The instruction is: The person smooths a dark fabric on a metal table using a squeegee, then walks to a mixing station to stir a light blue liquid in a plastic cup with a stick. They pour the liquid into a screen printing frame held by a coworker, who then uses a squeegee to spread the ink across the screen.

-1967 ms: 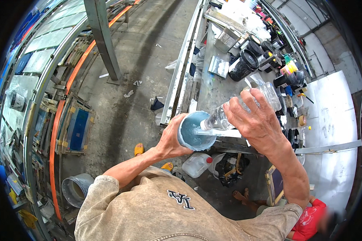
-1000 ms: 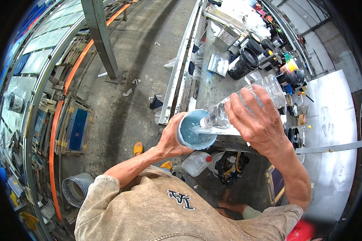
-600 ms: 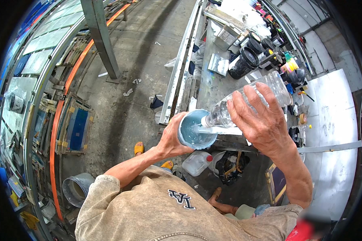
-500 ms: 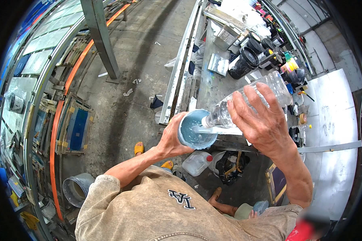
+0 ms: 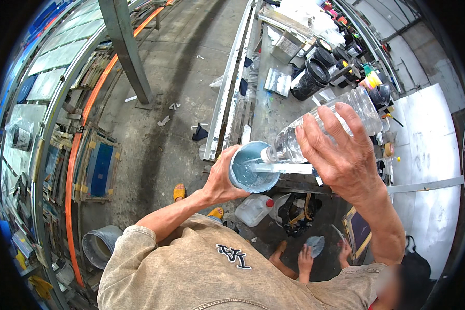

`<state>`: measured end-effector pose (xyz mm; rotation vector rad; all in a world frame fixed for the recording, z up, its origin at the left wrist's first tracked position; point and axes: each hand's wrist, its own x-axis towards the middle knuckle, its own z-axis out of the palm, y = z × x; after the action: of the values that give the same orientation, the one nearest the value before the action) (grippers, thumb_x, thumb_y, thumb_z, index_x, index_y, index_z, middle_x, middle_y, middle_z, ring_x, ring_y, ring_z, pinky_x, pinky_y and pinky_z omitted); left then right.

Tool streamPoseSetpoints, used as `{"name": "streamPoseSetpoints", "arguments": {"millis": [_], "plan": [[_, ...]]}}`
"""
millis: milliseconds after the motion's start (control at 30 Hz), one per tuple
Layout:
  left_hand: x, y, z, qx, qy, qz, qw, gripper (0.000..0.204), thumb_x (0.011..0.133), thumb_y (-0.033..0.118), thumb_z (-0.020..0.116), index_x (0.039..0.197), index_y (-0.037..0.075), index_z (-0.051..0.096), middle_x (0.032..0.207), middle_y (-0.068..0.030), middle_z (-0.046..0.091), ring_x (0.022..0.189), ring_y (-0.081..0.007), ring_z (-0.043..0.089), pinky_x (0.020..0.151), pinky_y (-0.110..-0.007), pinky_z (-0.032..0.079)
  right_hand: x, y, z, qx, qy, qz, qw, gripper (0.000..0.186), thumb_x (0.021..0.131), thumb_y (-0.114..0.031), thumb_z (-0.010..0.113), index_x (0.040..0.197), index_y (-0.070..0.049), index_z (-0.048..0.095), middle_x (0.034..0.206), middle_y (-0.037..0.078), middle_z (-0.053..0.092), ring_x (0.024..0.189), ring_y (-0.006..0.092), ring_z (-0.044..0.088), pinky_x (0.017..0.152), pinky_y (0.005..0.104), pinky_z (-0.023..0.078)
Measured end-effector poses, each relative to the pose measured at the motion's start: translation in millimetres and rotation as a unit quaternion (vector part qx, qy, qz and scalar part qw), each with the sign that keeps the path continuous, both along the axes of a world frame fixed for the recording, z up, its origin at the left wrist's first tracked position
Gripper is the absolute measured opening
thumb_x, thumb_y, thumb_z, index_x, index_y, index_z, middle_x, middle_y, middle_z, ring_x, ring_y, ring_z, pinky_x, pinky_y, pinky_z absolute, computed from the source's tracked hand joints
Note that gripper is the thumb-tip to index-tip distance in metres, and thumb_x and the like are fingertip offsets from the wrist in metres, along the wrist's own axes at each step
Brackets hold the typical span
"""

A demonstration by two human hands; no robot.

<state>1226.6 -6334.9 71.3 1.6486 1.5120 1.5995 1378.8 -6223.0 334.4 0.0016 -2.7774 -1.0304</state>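
the concrete floor (image 5: 191, 77) fills the upper middle of the view, with a grey steel post (image 5: 126, 51) standing on it and an orange rail (image 5: 75, 170) curving along the left side. to the right runs a long bench (image 5: 274, 103), stained with paint, and black pots (image 5: 312, 77) stand on its far part. a white board (image 5: 429, 155) lies at the right edge.

the person wears a tan shirt (image 5: 201, 268) at the bottom of the view. a grey bucket (image 5: 101, 248) stands on the floor at the lower left. a white jug (image 5: 253, 209) with a red cap lies on the floor under the bench edge, beside a black bag (image 5: 297, 209).

the right hand (image 5: 346, 155) holds a clear bottle (image 5: 325, 124), tilted with the mouth down to the left; the fingers (image 5: 325, 129) are wrapped tight around its body. the bottle mouth is at the rim of a blue cup (image 5: 250, 168), and a thin stream of clear liquid runs into the cup. the left hand (image 5: 222, 178) holds the cup from the left side, the fingers clamped on its wall. the cup is in the air just in front of the near edge of the bench, and it has light blue liquid inside.

lower down, another person's small hand (image 5: 305, 258) holds a small clear cup (image 5: 315, 245) near the floor.
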Motion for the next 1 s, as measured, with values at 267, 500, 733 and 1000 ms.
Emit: {"name": "streamPoseSetpoints", "arguments": {"millis": [267,500,733,1000], "plan": [[1.7,1.0,0.4,0.007,0.003,-0.01,1.0,0.111,0.055,0.029,0.092,0.144,0.005,0.031,0.138,-0.0188,0.046,0.129,-0.0361,0.047,0.11,-0.048,0.039,1.4,-0.6,3.3,-0.001,0.01,0.004,1.0,0.027,0.074,-0.01,0.072,0.101,-0.007,0.073,0.106,0.005,0.069,0.109,0.0241,0.062,0.11,0.048,0.038],[1.6,2.4,3.2,0.002,0.01,-0.016,1.0,0.112,0.057,0.033,0.093,0.144,0.006,0.029,0.137,-0.0197,0.046,0.129,-0.0371,0.046,0.109,-0.049,0.039,2.2,-1.3,1.7,0.002,0.014,0.01,1.0,0.025,0.074,-0.01,0.072,0.099,-0.007,0.073,0.105,0.005,0.069,0.107,0.024,0.062,0.108,0.047,0.039],[2.1,1.1,1.8,-0.001,0.012,-0.02,1.0,0.112,0.057,0.032,0.093,0.145,0.007,0.028,0.136,-0.02,0.046,0.129,-0.0367,0.047,0.109,-0.049,0.039,4.7,-0.1,-1.4,0.006,0.019,0.02,1.0,0.021,0.073,-0.01,0.071,0.093,-0.005,0.073,0.099,0.006,0.068,0.104,0.024,0.062,0.105,0.0453,0.042],[3.4,0.7,4.3,0.005,0.008,-0.023,1.0,0.111,0.056,0.031,0.093,0.144,0.006,0.031,0.137,-0.0189,0.046,0.129,-0.0361,0.047,0.108,-0.048,0.04,8.9,0.2,-3.6,0.002,0.022,0.015,1.0,0.021,0.074,-0.011,0.071,0.095,-0.005,0.072,0.1,0.006,0.067,0.104,0.0234,0.062,0.104,0.0446,0.042]]}}
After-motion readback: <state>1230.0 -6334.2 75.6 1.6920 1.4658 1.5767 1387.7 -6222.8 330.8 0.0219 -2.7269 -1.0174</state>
